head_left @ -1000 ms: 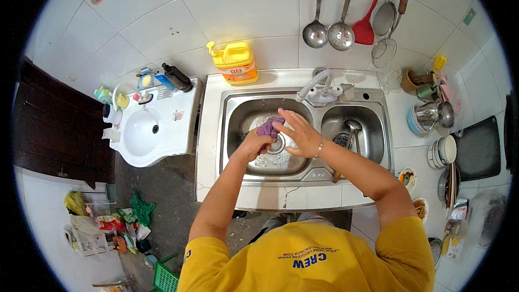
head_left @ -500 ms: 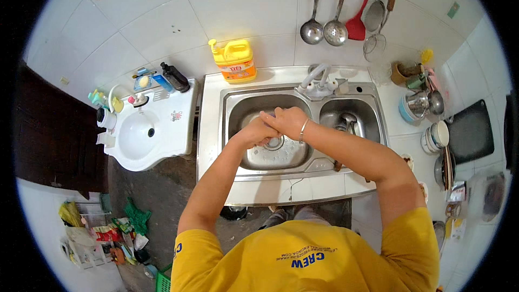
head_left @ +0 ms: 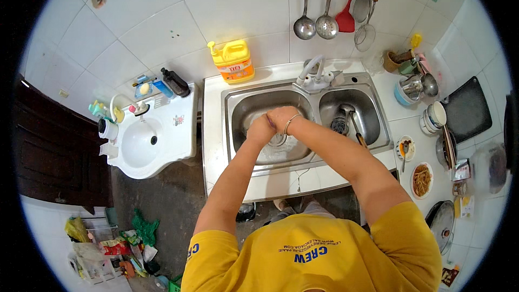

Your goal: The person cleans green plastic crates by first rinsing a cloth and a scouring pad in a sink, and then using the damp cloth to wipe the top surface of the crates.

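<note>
Over the left basin of a steel double sink (head_left: 278, 156), my left hand (head_left: 260, 131) and my right hand (head_left: 283, 117) are pressed together with fingers closed. A sliver of something purple shows between them; the rest is hidden by my fingers, so I cannot name it. A bracelet circles my right wrist. Behind the sink's middle divider stands a white faucet (head_left: 318, 78). In the right basin lie a dark, ridged thing (head_left: 339, 125) and a long-handled utensil (head_left: 354, 124) leaning toward the near edge.
A yellow detergent jug (head_left: 236, 65) stands behind the left basin. Ladles (head_left: 305, 28) and a red spatula (head_left: 345, 21) hang above. Rightward are a plate of food (head_left: 421, 180), stacked bowls (head_left: 434, 116) and a black cutting board (head_left: 469, 109). A white washbasin (head_left: 141, 146) is at left.
The view has shifted, bringing the food dishes at right out from behind my arm. My hands stay together over the left basin, with the fingers now drawn closer in.
</note>
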